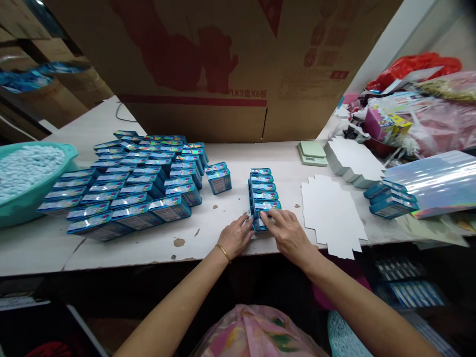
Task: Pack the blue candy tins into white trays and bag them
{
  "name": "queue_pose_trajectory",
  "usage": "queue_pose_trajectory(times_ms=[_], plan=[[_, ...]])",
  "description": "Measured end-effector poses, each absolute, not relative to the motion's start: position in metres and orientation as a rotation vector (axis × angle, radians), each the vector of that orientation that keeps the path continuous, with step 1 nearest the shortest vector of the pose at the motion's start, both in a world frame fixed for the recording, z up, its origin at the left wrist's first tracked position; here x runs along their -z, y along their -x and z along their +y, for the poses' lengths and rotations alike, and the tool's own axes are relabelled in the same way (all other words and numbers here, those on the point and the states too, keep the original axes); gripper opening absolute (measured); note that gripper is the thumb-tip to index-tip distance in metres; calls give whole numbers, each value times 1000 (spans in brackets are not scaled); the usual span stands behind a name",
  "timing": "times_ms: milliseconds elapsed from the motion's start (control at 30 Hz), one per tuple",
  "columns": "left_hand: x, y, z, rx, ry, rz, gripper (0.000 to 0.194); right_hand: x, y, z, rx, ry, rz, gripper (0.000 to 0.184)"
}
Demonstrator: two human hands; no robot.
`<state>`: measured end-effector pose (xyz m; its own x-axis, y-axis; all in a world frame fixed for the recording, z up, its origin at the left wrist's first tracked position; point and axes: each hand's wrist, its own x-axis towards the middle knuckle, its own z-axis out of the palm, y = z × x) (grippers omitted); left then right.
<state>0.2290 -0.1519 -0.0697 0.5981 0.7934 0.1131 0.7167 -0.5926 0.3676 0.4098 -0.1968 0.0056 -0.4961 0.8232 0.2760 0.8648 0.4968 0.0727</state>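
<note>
A short row of small blue boxes (263, 187) stands on the white table in front of me, running away from the near edge. At its near end, my left hand (235, 237) presses its bent fingers against the left side of the nearest box (259, 226). My right hand (289, 232) holds that same box from the right, thumb and fingers over its top and side. The fingers partly hide the box. To the left, a pair of matching boxes (219, 182) stands apart, beside a large block of rows of blue boxes (136, 210).
A large brown carton (208, 116) stands behind. Flat white card blanks (330, 213), a stack of more blanks (357, 157), a pale green scale (312, 152) and several blue boxes (392, 202) lie right. A turquoise basin (63, 173) of small pale pieces stands far left.
</note>
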Motion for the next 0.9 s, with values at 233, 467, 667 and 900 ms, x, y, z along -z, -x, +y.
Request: queue_pose_trajectory(times_ms=[233, 467, 667, 900], plan=[[68, -230, -153, -348, -2579, 1237, 34, -16, -393, -192, 323, 1582, -2592, 47], [68, -227, -155, -493, -2357, 1220, 32, 1, -390, -186, 290, 1473, -2539, 41], [52, -219, -137, -822, -1931, 1214, 40, -1, -394, -178, 245, 1391, -2507, 64], [33, -216, -139, -783, -1462, 1193, 58, 11, -409, -206, 257, 1369, -2455, 50]])
